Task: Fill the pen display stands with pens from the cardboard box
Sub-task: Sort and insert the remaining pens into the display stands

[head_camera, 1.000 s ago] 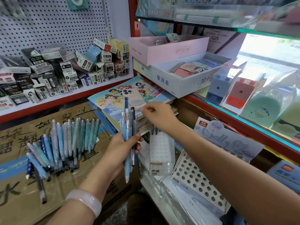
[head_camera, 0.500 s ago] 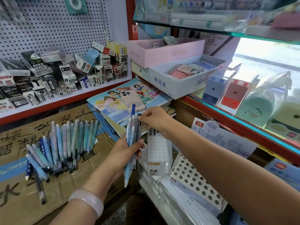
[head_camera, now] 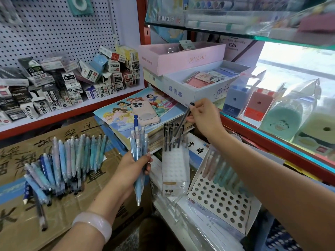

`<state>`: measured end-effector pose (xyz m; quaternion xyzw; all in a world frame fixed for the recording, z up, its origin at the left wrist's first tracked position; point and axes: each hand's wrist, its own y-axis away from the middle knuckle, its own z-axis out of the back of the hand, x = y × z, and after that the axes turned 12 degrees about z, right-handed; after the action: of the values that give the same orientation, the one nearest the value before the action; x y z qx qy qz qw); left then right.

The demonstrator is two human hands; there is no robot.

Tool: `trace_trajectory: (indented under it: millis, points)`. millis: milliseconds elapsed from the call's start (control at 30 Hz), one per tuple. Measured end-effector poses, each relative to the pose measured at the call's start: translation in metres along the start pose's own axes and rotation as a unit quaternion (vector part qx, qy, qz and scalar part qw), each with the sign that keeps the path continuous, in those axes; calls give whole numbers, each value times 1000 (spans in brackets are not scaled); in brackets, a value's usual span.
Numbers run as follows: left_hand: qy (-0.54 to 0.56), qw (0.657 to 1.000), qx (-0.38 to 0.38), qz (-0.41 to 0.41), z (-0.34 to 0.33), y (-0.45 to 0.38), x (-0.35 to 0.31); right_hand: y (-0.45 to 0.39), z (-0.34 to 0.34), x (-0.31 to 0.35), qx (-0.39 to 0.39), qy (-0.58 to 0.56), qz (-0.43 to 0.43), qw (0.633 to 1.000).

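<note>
My left hand (head_camera: 133, 166) grips a bundle of pastel blue pens (head_camera: 138, 151), held upright at the centre. My right hand (head_camera: 204, 117) pinches a single dark pen (head_camera: 183, 122), tilted, its tip down among several dark pens standing in a tall white display stand (head_camera: 175, 171). To the right of that stand lies a flat white display stand with round holes (head_camera: 220, 200); a row of pastel pens (head_camera: 222, 173) fills its top edge. A fanned pile of pastel pens (head_camera: 63, 163) lies on the flattened cardboard box (head_camera: 21, 211) at the left.
A pink phone (head_camera: 145, 110) lies on picture books (head_camera: 116, 113) behind the stands. Small refill boxes (head_camera: 72, 84) crowd the left shelf under a pegboard. A white box of notebooks (head_camera: 204, 84) and bagged sharpeners (head_camera: 257, 104) sit on the glass shelf at right.
My right hand has lifted one dark pen away from the bundle and carried it right, over the tall stand. The left hand with the bundle stayed near the same spot.
</note>
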<state>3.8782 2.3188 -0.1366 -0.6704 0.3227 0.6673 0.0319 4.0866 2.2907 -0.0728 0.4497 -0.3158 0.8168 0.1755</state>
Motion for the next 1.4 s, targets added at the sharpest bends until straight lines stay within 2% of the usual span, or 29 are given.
trace_trajectory:
  millis: [100, 200, 533, 767, 867, 933, 1000, 1067, 1133, 1267, 1400]
  points:
    - [-4, 1000, -10, 2, -1, -1, 1, 11, -5, -12, 30, 88, 58, 994]
    - [-11, 1000, -14, 2, -1, -3, 2, 18, -16, -23, 67, 143, 77, 985]
    - [-10, 1000, -29, -1, 2, -4, 0, 18, -36, -33, 110, 181, 83, 974]
    - [-16, 1000, -23, -8, 1, 1, -3, 13, -40, -29, 168, 302, 74, 935]
    - [-20, 1000, -18, -9, -1, 4, -4, 12, -37, -23, 179, 319, 53, 929]
    - [-19, 1000, -14, -11, -2, 7, -5, 14, -32, -16, 155, 290, 47, 943]
    - [-29, 999, -13, -14, -4, 10, -6, 20, -28, -6, 137, 197, 40, 970]
    - [-51, 998, -12, -17, -8, 13, -7, 33, -29, 9, 172, 60, 9, 983]
    - [-74, 997, -2, -24, -15, 16, -9, 49, -33, 20, 219, -41, -38, 974]
    - [-83, 996, 14, -41, -28, 27, -14, 61, -29, 25, 212, -97, -69, 970]
    - [-24, 999, 13, -39, -46, 43, -16, 66, -6, 33, 194, -104, -76, 972]
